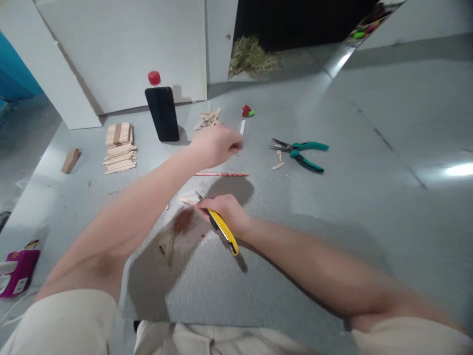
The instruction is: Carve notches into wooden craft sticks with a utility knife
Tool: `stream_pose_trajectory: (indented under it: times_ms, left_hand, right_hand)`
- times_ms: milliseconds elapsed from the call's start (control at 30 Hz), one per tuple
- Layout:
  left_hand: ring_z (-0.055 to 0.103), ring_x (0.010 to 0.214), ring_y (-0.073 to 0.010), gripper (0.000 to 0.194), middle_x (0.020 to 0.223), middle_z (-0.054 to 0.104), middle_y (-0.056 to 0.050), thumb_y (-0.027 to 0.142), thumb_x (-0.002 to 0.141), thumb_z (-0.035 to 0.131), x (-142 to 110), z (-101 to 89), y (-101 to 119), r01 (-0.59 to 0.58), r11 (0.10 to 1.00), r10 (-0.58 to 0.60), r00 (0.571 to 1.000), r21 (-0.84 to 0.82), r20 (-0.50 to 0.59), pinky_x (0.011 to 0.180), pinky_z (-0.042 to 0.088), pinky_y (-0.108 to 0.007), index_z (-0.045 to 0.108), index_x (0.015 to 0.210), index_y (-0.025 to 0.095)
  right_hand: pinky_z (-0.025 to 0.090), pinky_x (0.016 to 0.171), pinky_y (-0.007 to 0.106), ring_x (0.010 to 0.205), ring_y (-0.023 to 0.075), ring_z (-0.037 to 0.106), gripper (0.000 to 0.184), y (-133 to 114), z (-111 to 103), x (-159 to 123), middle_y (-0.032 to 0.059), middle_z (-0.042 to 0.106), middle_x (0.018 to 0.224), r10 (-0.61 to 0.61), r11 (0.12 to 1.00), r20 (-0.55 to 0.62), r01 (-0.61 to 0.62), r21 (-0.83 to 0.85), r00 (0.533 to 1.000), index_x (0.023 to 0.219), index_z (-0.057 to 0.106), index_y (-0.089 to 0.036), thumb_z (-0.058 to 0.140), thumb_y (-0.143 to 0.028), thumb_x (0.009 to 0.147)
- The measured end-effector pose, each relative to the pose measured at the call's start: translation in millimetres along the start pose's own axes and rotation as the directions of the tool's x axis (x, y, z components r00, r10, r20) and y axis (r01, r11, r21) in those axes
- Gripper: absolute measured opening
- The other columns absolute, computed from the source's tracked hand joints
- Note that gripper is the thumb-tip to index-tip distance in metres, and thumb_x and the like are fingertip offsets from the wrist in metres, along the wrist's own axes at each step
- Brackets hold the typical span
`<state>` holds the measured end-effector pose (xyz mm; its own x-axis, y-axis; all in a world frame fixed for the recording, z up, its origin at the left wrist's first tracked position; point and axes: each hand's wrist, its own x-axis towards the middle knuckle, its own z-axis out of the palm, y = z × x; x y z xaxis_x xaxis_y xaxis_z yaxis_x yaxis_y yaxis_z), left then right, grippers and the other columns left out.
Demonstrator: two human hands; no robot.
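My right hand is closed around a yellow utility knife, its blade pointing up and left. A pale sliver of wood sticks out by its fingertips; whether they pinch it is unclear. Farther forward, my left hand is closed with the fingers curled down. A short white strip reaches its fingertips, but what the fingers hold, if anything, is hidden. Between the two hands lies a reddish pencil. Just beyond the left hand is a loose heap of small wooden pieces.
Teal-handled pliers lie at right beside wood scraps. A black phone leans on a red-capped bottle. Stacked craft sticks and a wooden block are at left. A small red-and-green item sits farther back.
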<state>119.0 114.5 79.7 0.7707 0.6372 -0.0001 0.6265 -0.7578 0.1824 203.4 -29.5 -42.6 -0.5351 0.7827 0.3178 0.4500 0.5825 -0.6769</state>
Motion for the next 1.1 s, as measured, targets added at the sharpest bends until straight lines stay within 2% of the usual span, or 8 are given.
stream_pose_trajectory:
  times_ms: [133, 300, 433, 600, 700, 800, 867, 1100]
  left_hand:
    - [0.065, 0.096, -0.0176, 0.018, 0.105, 0.068, -0.005, 0.027, 0.095, 0.061, 39, -4.2, 43, -0.14, 0.99, 0.137, 0.986, 0.031, 0.093, 0.085, 0.054, -0.032, 0.067, 0.109, 0.017]
    - [0.066, 0.085, -0.0184, 0.027, 0.091, 0.072, -0.004, 0.003, 0.086, 0.053, 50, -11.7, 69, -0.188, 0.981, 0.186, 0.982, 0.057, 0.025, 0.068, 0.044, -0.028, 0.073, 0.097, 0.018]
    - [0.066, 0.085, -0.0197, 0.022, 0.086, 0.071, -0.002, 0.008, 0.088, 0.053, 0, -24.7, 42, -0.16, 0.986, 0.164, 0.98, 0.038, -0.115, 0.07, 0.045, -0.029, 0.071, 0.09, 0.021]
    - [0.066, 0.082, -0.0136, 0.015, 0.09, 0.071, -0.001, 0.023, 0.096, 0.054, -116, -13.5, -14, -0.007, 0.987, -0.061, 0.91, -0.162, -0.411, 0.072, 0.049, -0.026, 0.068, 0.093, 0.02]
    - [0.067, 0.083, -0.0128, 0.013, 0.093, 0.072, -0.003, 0.023, 0.096, 0.056, -163, 15.8, -36, 0.002, 0.966, -0.08, 0.953, -0.259, -0.292, 0.073, 0.052, -0.024, 0.067, 0.099, 0.019]
    - [0.068, 0.097, -0.0169, 0.016, 0.105, 0.072, -0.004, 0.027, 0.09, 0.066, -177, 46.4, -47, -0.088, 0.963, 0.049, 0.987, -0.254, -0.155, 0.088, 0.053, -0.031, 0.07, 0.105, 0.022]
    - [0.067, 0.098, -0.0181, 0.015, 0.107, 0.072, -0.003, 0.028, 0.092, 0.065, -174, 60.8, -52, -0.122, 0.963, 0.094, 0.987, -0.239, -0.127, 0.089, 0.051, -0.034, 0.071, 0.105, 0.024]
    - [0.065, 0.092, -0.0177, 0.021, 0.102, 0.073, -0.004, 0.024, 0.1, 0.051, -172, 77.1, -62, -0.238, 0.949, 0.206, 0.965, -0.208, -0.163, 0.083, 0.048, -0.034, 0.07, 0.109, 0.024]
  right_hand:
    - [0.056, 0.09, 0.043, 0.106, 0.022, 0.063, 0.034, -2, -3, 4, 0.0095, 0.061, 0.126, 0.043, 0.995, 0.096, -0.051, 0.084, 0.994, 0.124, 0.059, -0.019, 0.06, -0.039, 0.096]
    - [0.056, 0.09, 0.044, 0.107, 0.0226, 0.063, 0.035, -4, -4, 6, 0.0094, 0.06, 0.127, 0.104, 0.989, 0.137, -0.117, 0.089, 0.985, 0.125, 0.059, -0.018, 0.06, -0.039, 0.096]
    - [0.056, 0.09, 0.045, 0.108, 0.0232, 0.063, 0.037, -5, -7, 6, 0.0095, 0.06, 0.127, 0.124, 0.99, 0.161, -0.132, 0.04, 0.979, 0.125, 0.058, -0.018, 0.061, -0.039, 0.095]
    - [0.058, 0.085, 0.041, 0.1, 0.0206, 0.065, 0.034, -9, -16, 5, 0.0085, 0.063, 0.12, 0.067, 0.996, 0.172, -0.057, -0.064, 0.983, 0.122, 0.059, -0.017, 0.061, -0.038, 0.096]
    - [0.047, 0.064, 0.027, 0.069, 0.0128, 0.056, 0.016, -12, -20, 4, 0.0002, 0.061, 0.077, -0.002, 0.989, 0.142, 0.024, -0.148, 0.99, 0.093, 0.067, -0.018, 0.056, -0.029, 0.098]
    - [0.025, 0.054, 0.03, 0.058, 0.0126, 0.042, 0.024, -15, -21, 3, -0.0008, 0.05, 0.06, -0.079, 0.971, 0.108, 0.101, -0.217, 0.991, 0.08, 0.067, -0.02, 0.05, -0.019, 0.097]
    - [0.02, 0.054, 0.033, 0.056, 0.0127, 0.038, 0.026, -15, -21, 3, -0.001, 0.048, 0.059, -0.118, 0.962, 0.096, 0.138, -0.236, 0.988, 0.078, 0.066, -0.02, 0.049, -0.015, 0.097]
    - [0.031, 0.053, 0.031, 0.055, 0.0138, 0.047, 0.008, -17, -33, 6, -0.0029, 0.053, 0.061, -0.129, 0.979, 0.117, 0.145, -0.145, 0.985, 0.091, 0.066, -0.022, 0.059, -0.024, 0.094]
